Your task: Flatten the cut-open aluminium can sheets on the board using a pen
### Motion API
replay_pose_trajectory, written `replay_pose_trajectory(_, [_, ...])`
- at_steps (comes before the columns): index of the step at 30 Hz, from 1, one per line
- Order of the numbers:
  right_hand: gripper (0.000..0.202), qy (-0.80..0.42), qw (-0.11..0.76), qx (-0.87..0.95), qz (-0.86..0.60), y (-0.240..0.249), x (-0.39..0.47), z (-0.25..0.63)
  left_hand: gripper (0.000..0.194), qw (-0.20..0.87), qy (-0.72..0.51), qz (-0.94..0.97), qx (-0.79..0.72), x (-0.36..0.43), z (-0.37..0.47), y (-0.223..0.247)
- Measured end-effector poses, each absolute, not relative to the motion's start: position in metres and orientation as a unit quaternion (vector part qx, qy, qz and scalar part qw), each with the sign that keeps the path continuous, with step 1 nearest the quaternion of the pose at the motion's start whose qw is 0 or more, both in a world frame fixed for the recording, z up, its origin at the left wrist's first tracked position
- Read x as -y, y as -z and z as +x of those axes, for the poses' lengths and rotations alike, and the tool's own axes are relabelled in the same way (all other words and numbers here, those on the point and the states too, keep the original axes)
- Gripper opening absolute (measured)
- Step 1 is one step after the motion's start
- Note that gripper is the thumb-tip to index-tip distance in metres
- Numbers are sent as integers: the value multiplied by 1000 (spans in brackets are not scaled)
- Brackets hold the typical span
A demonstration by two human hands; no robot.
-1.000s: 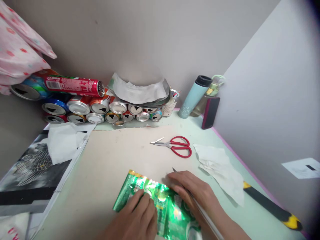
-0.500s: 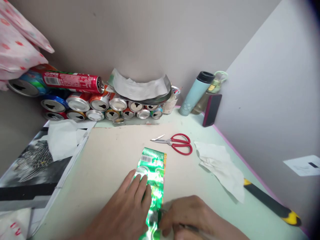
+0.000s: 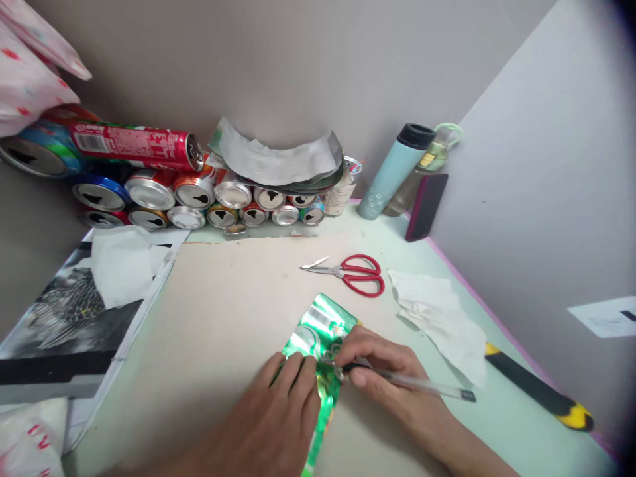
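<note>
A shiny green metal sheet with a barcode lies slanted on the beige board. My left hand rests on its left edge, palm down, fingers slightly bent and nothing gripped. A clear pen with a black cap end is pinched in my right hand, which sits over the sheet's right edge. The pen's tip end is near the middle of the sheet, between both hands; its exact contact is too small to tell. Beyond the sheet lie red-handled scissors.
Stacked drink cans line the back, with curved metal sheets on top. A blue bottle and a dark phone stand back right. Crumpled tissue and a black-yellow handle lie right; a bird picture is left.
The green sheet has turned, its far end now pointing further right. My right hand has moved up along it with the pen, which now shows clearly. The camera view has shifted slightly.
</note>
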State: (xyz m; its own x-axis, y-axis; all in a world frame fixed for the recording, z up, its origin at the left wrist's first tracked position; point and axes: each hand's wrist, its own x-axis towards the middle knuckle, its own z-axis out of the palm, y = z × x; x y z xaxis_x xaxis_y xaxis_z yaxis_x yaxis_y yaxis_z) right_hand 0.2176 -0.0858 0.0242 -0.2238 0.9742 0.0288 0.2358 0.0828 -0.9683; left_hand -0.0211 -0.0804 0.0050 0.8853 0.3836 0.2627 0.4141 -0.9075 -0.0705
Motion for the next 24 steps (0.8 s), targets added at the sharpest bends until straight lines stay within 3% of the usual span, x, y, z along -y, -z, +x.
replay_pose_trajectory(6, [33,-390,375,699,-468,-24,85,218,30,70,142,-966,203,78,-17,-8])
replay_pose_trajectory(10, [31,-277,348,787,-427,-12,83,223,30,82,172,-956,225,73,-15,-14])
replay_pose_trajectory(14, [29,-245,326,810,-421,-3,84,223,27,83,129,-958,244,73,-19,-20])
replay_pose_trajectory(20, [41,-371,316,738,-466,-26,88,219,32,101,129,-959,233,87,-27,-5])
replay_pose_trajectory(24, [29,-451,337,656,-503,-29,91,213,30,107,118,-953,259,95,-28,5])
